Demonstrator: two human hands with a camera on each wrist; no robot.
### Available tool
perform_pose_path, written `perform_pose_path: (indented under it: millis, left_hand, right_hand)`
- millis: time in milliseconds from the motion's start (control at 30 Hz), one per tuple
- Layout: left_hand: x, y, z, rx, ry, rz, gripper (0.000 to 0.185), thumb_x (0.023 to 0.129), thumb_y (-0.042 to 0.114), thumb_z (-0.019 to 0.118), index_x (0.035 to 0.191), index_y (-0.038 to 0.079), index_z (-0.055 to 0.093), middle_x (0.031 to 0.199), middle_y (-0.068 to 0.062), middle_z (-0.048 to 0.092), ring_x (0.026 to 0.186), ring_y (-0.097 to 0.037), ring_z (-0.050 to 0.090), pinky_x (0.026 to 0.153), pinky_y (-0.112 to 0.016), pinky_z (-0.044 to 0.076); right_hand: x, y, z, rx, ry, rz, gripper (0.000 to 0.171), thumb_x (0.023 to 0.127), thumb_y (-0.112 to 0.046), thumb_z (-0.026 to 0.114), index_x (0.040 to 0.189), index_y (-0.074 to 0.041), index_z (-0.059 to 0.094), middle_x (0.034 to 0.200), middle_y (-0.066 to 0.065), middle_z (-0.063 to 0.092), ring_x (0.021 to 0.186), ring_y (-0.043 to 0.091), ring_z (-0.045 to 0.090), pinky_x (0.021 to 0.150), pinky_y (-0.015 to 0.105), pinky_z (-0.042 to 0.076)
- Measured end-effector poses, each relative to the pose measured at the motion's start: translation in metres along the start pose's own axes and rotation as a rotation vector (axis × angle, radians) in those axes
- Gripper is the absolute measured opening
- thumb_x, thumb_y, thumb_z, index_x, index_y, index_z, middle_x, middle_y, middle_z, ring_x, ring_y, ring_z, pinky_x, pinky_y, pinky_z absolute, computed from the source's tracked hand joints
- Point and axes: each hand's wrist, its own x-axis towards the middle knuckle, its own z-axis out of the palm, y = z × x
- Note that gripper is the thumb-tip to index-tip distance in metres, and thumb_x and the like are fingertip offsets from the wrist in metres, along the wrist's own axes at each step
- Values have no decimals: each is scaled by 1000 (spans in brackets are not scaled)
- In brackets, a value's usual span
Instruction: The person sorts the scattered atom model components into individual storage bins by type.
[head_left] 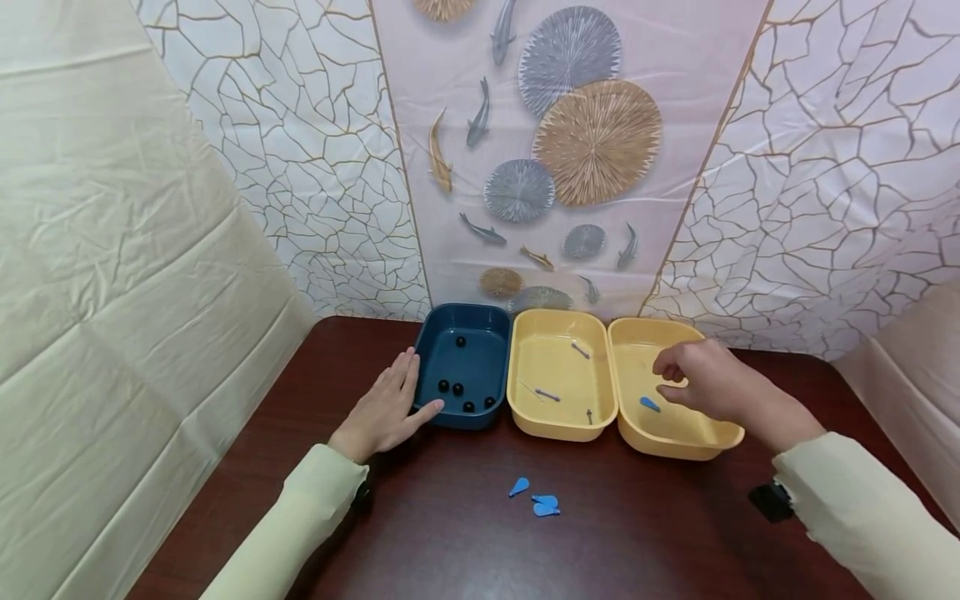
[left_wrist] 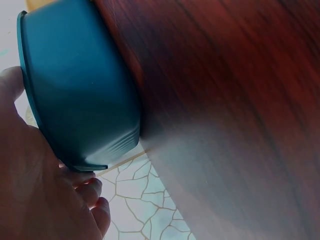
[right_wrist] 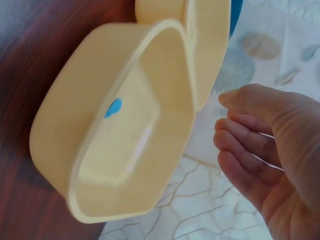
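Observation:
My left hand (head_left: 392,402) lies flat on the dark wooden table (head_left: 442,550), fingers straight, its thumb side against the left wall of a dark blue tray (head_left: 450,417). That tray holds several black balls (head_left: 457,388). The left wrist view shows the left hand (left_wrist: 35,195) beside the blue tray (left_wrist: 80,90). My right hand (head_left: 686,379) hovers over the right yellow tray (head_left: 678,446), fingers loosely curled and empty. The right wrist view shows the right hand (right_wrist: 260,145) empty, and a blue teardrop piece (right_wrist: 113,107) on that tray's floor (right_wrist: 125,150). The blue teardrop piece (head_left: 649,404) lies just left of the hand.
A middle yellow tray (head_left: 558,421) holds a few small grey pins (head_left: 547,394). Three blue teardrop pieces (head_left: 544,503) lie on the table in front of the trays. Patterned backdrop sheets stand right behind the trays, and cloth panels close both sides.

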Motion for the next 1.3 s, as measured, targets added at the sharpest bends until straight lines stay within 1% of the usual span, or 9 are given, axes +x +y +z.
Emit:
perform_pose_path:
  millis: [267,400,533,667,833,967,1033,1167,1300]
  left_hand:
    - [-1,1,-1,-5,-4,1,97,106,62,44,168,-3,8,179,-20,4,166,-39,11,135,-55,16]
    - [-1,1,-2,-11,-2,4,97,106,62,45,168,-3,9,178,-20,5,166,-40,11,134,-56,16]
    - [-1,1,-1,-11,-4,3,96,106,62,45,168,-2,8,178,-20,5,166,-40,11,134,-56,16]
    - [-1,1,-1,-9,-2,1,96,106,62,45,168,-2,9,178,-19,5,166,-41,11,134,-56,16]
    - [0,1,-1,-11,-6,-2,97,105,62,45,168,-2,9,179,-19,5,166,-40,11,134,-56,16]
    - [0,0,0,-9,-10,-3,97,105,62,45,168,-2,8,179,-19,5,166,-40,10,134,-56,16]
    - [1,0,0,-9,-9,-2,97,105,63,45,168,-2,8,179,-19,5,166,-40,10,134,-56,15]
    - [1,0,0,-9,-11,-4,97,105,63,44,168,-1,8,179,-18,5,166,-40,10,135,-56,15]
    - [0,0,0,-10,-9,-3,97,105,63,44,168,-2,8,179,-19,5,166,-40,11,134,-56,16]
  right_hand:
    - [-6,-31,1,14,18,-113,17,83,-7,86,96,-4,77,90,3,77,80,17,72,70,33,61]
    - [-8,-45,4,23,20,-158,18,80,-4,87,95,-5,78,90,1,77,79,15,71,70,31,61]
    - [-10,-57,9,37,5,-197,18,80,-4,87,94,-9,77,89,-3,76,81,14,71,71,30,61]
    - [-10,-70,13,60,-40,-216,17,82,-6,86,96,-11,77,91,-6,74,82,10,69,71,29,60]
    - [-11,-85,21,79,-81,-253,18,82,-7,87,95,-12,76,90,-7,72,80,3,63,69,25,57]
    - [-11,-96,30,82,-108,-280,17,82,-7,87,95,-11,77,90,-4,73,81,5,65,69,24,58]
    - [-11,-102,35,83,-128,-288,17,83,-8,86,96,-11,77,92,-3,75,85,8,69,72,26,60]
    - [-10,-111,45,111,-214,-278,16,86,-9,85,99,-9,77,96,2,77,90,11,72,75,28,62]
    - [-9,-120,55,151,-309,-253,18,88,-12,83,105,-7,78,98,3,76,89,8,70,73,25,60]
